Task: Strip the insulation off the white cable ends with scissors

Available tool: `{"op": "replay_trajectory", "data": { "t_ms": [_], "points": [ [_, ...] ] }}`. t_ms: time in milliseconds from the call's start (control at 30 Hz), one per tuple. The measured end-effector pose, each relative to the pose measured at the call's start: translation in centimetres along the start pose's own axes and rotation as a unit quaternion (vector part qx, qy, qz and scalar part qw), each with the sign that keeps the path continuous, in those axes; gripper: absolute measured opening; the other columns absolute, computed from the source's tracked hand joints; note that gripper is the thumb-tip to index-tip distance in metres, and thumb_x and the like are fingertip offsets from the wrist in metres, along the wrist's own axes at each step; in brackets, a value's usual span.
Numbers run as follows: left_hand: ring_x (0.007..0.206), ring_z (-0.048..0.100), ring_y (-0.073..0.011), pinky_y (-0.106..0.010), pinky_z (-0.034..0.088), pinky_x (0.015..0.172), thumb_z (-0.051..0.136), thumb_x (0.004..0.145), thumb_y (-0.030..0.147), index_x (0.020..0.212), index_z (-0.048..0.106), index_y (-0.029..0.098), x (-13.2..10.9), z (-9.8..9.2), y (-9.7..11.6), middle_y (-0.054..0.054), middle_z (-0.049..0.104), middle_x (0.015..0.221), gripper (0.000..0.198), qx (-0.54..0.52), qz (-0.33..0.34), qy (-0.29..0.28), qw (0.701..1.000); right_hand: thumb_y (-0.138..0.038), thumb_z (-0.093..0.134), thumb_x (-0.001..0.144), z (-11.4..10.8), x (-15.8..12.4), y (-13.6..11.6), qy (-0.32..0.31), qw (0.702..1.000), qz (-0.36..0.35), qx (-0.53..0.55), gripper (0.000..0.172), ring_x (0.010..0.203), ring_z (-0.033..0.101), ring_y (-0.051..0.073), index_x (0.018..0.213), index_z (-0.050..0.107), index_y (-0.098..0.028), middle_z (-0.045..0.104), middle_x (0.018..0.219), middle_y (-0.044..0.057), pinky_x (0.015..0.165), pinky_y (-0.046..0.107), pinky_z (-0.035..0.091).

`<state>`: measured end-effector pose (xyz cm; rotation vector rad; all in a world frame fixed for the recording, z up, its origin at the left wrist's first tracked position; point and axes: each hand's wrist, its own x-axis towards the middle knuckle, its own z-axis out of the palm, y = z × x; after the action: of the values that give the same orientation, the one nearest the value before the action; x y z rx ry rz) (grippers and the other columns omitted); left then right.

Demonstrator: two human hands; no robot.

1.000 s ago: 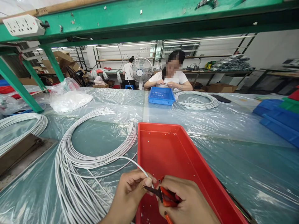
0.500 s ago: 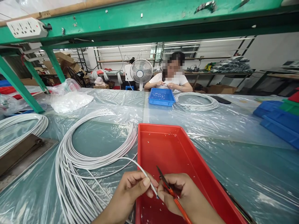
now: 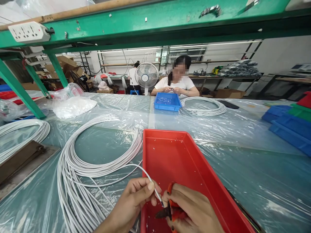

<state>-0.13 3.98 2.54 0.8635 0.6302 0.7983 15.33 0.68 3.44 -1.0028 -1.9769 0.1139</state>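
Two risks over the tray (image 3: 194,161): my left hand (image 3: 136,200) pinches the wire (image 3: 148,176) loosely, so it may slip. My right hand (image 3: 191,210), closed on the cutters (image 3: 167,212), could nick my fingertip.

Over the near end of the red tray (image 3: 184,155), the left hand (image 3: 136,199) pinches one white cable (image 3: 145,173) from the coiled bundle (image 3: 80,171) on the plastic-covered table (image 3: 243,136), while the right hand (image 3: 194,210) grips orange-handled cutters (image 3: 170,210) at the cable's tip.
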Motion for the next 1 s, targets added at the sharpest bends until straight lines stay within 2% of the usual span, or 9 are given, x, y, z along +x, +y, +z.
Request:
{"op": "replay_trajectory", "data": {
  "t_ms": [100, 167, 233, 367, 433, 567, 733, 900, 1000],
  "points": [
    [0.053, 0.046, -0.0083, -0.019, 0.034, 0.055, 0.056, 0.082, 0.022, 0.070, 0.065, 0.008, 0.1, -0.3, -0.2, -0.002, 0.055, 0.057, 0.020, -0.025, -0.002, -0.009, 1.000, -0.002, 0.037, 0.057, 0.1, 0.0, -0.1, 0.041, 0.998, -0.043, -0.024, 0.030, 0.043, 0.051, 0.010, 0.073, 0.057, -0.017, 0.057, 0.054, 0.001, 0.043, 0.016, 0.039],
    [0.052, 0.047, -0.0079, -0.019, 0.034, 0.055, 0.057, 0.082, 0.022, 0.071, 0.065, 0.008, 0.1, -0.4, -0.3, -0.002, 0.055, 0.058, 0.019, -0.042, -0.005, -0.010, 0.999, -0.002, 0.037, 0.056, 0.2, -0.1, -0.1, 0.037, 0.999, -0.027, -0.010, 0.029, 0.044, 0.050, 0.010, 0.073, 0.057, -0.017, 0.056, 0.054, 0.000, 0.043, 0.016, 0.039],
    [0.053, 0.047, -0.0077, -0.019, 0.035, 0.056, 0.058, 0.081, 0.021, 0.071, 0.065, 0.008, 0.1, -0.4, -0.3, -0.002, 0.057, 0.061, 0.018, -0.046, -0.005, -0.005, 0.999, -0.003, 0.039, 0.058, 0.3, -0.3, 0.0, 0.010, 0.999, 0.024, 0.043, 0.024, 0.045, 0.048, 0.010, 0.069, 0.055, -0.018, 0.053, 0.055, -0.001, 0.044, 0.016, 0.039],
    [0.054, 0.046, -0.0073, -0.018, 0.034, 0.057, 0.058, 0.082, 0.021, 0.070, 0.065, 0.008, -0.1, -0.3, -0.2, -0.002, 0.055, 0.060, 0.019, -0.026, 0.003, 0.010, 1.000, -0.011, 0.046, 0.075, 0.2, -0.7, 0.4, -0.057, 0.974, 0.174, 0.133, 0.016, 0.048, 0.048, 0.010, 0.066, 0.057, -0.017, 0.051, 0.056, -0.001, 0.048, 0.017, 0.040],
    [0.054, 0.045, -0.0071, -0.018, 0.034, 0.057, 0.058, 0.082, 0.022, 0.070, 0.066, 0.008, -0.1, -0.3, -0.1, -0.001, 0.055, 0.060, 0.020, -0.021, 0.005, 0.013, 1.000, -0.014, 0.050, 0.077, 0.1, -0.7, 0.5, -0.072, 0.964, 0.203, 0.155, 0.014, 0.049, 0.050, 0.010, 0.070, 0.061, -0.016, 0.054, 0.058, -0.001, 0.050, 0.018, 0.041],
    [0.056, 0.045, -0.0080, -0.020, 0.035, 0.059, 0.058, 0.081, 0.023, 0.072, 0.066, 0.009, 0.0, -0.2, -0.1, -0.003, 0.057, 0.065, 0.019, -0.011, 0.005, 0.017, 1.000, -0.017, 0.053, 0.075, 0.1, -0.6, 0.4, -0.088, 0.962, 0.207, 0.157, 0.014, 0.051, 0.053, 0.012, 0.068, 0.064, -0.016, 0.058, 0.057, 0.000, 0.052, 0.019, 0.043],
    [0.056, 0.044, -0.0079, -0.019, 0.033, 0.059, 0.058, 0.081, 0.024, 0.071, 0.067, 0.010, -0.1, 0.1, 0.0, 0.000, 0.053, 0.061, 0.019, 0.008, 0.014, 0.025, 1.000, -0.011, 0.052, 0.071, 0.4, -0.8, 0.3, -0.102, 0.965, 0.205, 0.128, 0.014, 0.048, 0.048, 0.010, 0.063, 0.063, -0.015, 0.054, 0.053, -0.001, 0.049, 0.018, 0.039],
    [0.055, 0.042, -0.0080, -0.020, 0.031, 0.057, 0.059, 0.080, 0.027, 0.070, 0.067, 0.010, -0.1, 0.0, -0.1, 0.001, 0.051, 0.058, 0.022, 0.024, 0.010, 0.032, 0.999, -0.002, 0.047, 0.059, 0.5, -1.0, 0.6, -0.102, 0.968, 0.191, 0.130, 0.017, 0.049, 0.045, 0.008, 0.061, 0.058, -0.015, 0.051, 0.055, -0.003, 0.047, 0.016, 0.035],
    [0.054, 0.041, -0.0089, -0.021, 0.030, 0.058, 0.058, 0.080, 0.028, 0.069, 0.065, 0.009, -0.1, 0.1, -0.3, 0.000, 0.051, 0.057, 0.023, 0.037, 0.007, 0.034, 0.999, -0.002, 0.041, 0.051, 0.4, -1.0, 0.4, -0.086, 0.977, 0.165, 0.107, 0.018, 0.046, 0.036, 0.007, 0.056, 0.051, -0.016, 0.042, 0.053, -0.005, 0.043, 0.017, 0.029]
  ]
}}
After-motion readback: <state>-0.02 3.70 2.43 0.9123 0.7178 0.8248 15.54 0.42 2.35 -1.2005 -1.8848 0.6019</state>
